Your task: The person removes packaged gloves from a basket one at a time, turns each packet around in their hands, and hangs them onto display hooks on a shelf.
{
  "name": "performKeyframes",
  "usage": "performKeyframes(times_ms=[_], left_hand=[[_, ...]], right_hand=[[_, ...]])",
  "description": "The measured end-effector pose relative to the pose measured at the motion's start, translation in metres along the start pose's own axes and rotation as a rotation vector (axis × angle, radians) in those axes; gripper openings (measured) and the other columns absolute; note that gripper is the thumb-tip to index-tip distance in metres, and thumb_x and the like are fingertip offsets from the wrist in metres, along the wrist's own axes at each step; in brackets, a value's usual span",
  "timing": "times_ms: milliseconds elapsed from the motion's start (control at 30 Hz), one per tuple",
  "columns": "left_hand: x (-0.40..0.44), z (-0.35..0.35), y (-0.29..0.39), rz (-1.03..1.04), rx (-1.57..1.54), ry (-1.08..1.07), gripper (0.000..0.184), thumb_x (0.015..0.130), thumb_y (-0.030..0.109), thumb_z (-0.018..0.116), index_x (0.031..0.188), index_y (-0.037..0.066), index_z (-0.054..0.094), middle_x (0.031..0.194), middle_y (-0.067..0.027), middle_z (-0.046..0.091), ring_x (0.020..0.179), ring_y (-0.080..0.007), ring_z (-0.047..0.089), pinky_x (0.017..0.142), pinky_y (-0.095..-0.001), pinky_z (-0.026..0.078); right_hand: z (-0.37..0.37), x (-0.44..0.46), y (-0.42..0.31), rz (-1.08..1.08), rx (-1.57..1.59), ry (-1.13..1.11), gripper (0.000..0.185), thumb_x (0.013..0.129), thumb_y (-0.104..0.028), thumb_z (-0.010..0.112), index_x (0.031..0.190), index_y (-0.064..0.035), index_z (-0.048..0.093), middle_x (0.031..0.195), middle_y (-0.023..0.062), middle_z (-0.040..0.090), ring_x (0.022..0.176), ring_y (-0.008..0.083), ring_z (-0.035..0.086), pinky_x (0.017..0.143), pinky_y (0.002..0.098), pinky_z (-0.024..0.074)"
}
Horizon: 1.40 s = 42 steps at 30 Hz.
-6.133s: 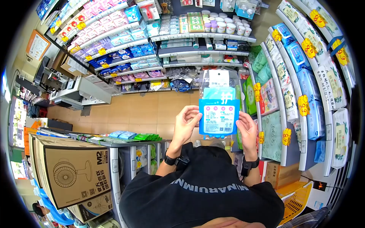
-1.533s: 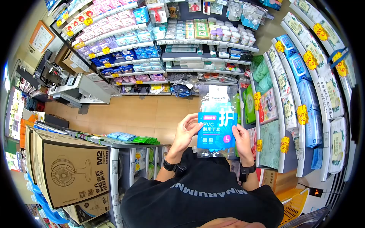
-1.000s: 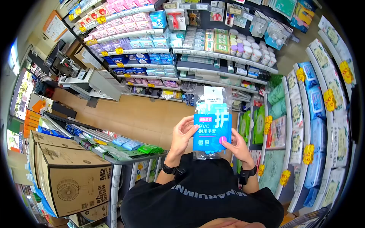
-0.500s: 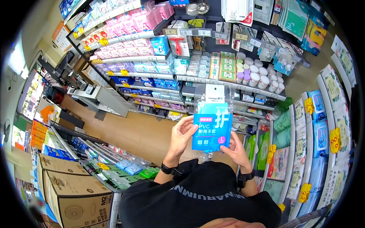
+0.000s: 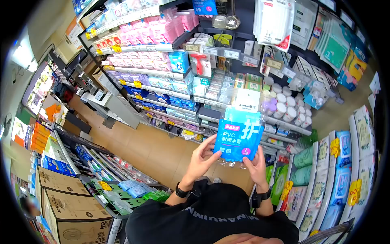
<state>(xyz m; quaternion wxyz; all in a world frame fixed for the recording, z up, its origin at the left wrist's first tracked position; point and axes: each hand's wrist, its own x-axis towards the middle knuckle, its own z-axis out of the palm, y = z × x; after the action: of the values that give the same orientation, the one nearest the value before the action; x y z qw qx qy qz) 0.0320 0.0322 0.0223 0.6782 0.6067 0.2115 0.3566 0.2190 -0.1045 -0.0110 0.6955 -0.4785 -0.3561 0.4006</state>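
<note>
A blue packet of PVC gloves [image 5: 239,138] in a clear bag, with a white header card at its top, is held up in front of my chest, tilted slightly, its printed front showing. My left hand [image 5: 203,159] pinches its lower left edge between thumb and fingers. At the lower right corner, my right hand [image 5: 256,166] grips it, the thumb on the front near a pink "L" mark. Both wrists wear dark bands.
Ahead stands a shelf unit [image 5: 140,49] of pink and blue packs, with white tubs [image 5: 284,106] and hanging goods. Wet-wipe packs [image 5: 340,183] line the right shelves. Cardboard fan boxes [image 5: 73,207] stand at the lower left, beside low shelves. Tiled floor [image 5: 150,152] shows between.
The view has swung, bringing more hanging goods into sight above. The packet, its back showing in the earliest frame, now shows its front and has moved slightly right and up with both hands.
</note>
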Motion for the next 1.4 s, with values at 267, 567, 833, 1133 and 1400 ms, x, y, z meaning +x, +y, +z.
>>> performKeyframes(times_ms=[267, 567, 833, 1133, 1400], left_hand=[[0.018, -0.019, -0.003, 0.089, 0.078, 0.127, 0.065, 0.089, -0.007, 0.068, 0.148, -0.002, 0.041, 0.123, -0.0123, 0.063, 0.11, -0.0176, 0.063, 0.092, -0.03, 0.054], [0.096, -0.059, 0.013, 0.252, 0.081, 0.2, 0.062, 0.089, -0.01, 0.066, 0.146, -0.004, 0.041, 0.126, -0.0138, 0.062, 0.111, -0.0178, 0.063, 0.09, -0.0297, 0.055], [0.194, -0.099, 0.053, 0.407, 0.098, 0.174, 0.063, 0.088, -0.011, 0.066, 0.146, -0.007, 0.041, 0.131, -0.0151, 0.059, 0.113, -0.0177, 0.062, 0.085, -0.0285, 0.056], [0.285, -0.139, 0.095, 0.564, 0.099, 0.138, 0.064, 0.089, -0.008, 0.067, 0.146, -0.005, 0.04, 0.131, -0.0158, 0.059, 0.109, -0.0182, 0.064, 0.084, -0.0283, 0.057], [0.33, -0.153, 0.124, 0.632, 0.147, 0.128, 0.063, 0.09, -0.005, 0.068, 0.147, -0.004, 0.041, 0.125, -0.0134, 0.062, 0.106, -0.0162, 0.064, 0.082, -0.0268, 0.056]], right_hand=[[0.014, 0.067, -0.005, -0.062, -0.049, -0.076, 0.054, 0.096, 0.003, 0.059, 0.144, 0.0, 0.034, 0.127, 0.0105, 0.058, 0.114, 0.0151, 0.057, 0.095, 0.0299, 0.0488], [0.052, 0.158, -0.036, -0.14, -0.197, -0.109, 0.057, 0.096, 0.002, 0.06, 0.145, 0.0022, 0.032, 0.131, 0.0134, 0.056, 0.118, 0.0176, 0.057, 0.096, 0.0315, 0.0493], [0.101, 0.257, -0.079, -0.409, -0.264, -0.06, 0.077, 0.093, 0.007, 0.057, 0.158, -0.0014, 0.015, 0.143, 0.0178, 0.05, 0.124, 0.0208, 0.055, 0.096, 0.0325, 0.0502], [0.137, 0.342, -0.114, -0.597, -0.429, -0.073, 0.067, 0.094, 0.008, 0.053, 0.155, -0.0001, 0.027, 0.153, 0.0181, 0.039, 0.13, 0.0208, 0.05, 0.097, 0.0308, 0.0502], [0.156, 0.388, -0.131, -0.691, -0.397, -0.069, 0.068, 0.095, 0.009, 0.052, 0.156, 0.0001, 0.024, 0.159, 0.0163, 0.03, 0.136, 0.0209, 0.044, 0.101, 0.0307, 0.0485]])
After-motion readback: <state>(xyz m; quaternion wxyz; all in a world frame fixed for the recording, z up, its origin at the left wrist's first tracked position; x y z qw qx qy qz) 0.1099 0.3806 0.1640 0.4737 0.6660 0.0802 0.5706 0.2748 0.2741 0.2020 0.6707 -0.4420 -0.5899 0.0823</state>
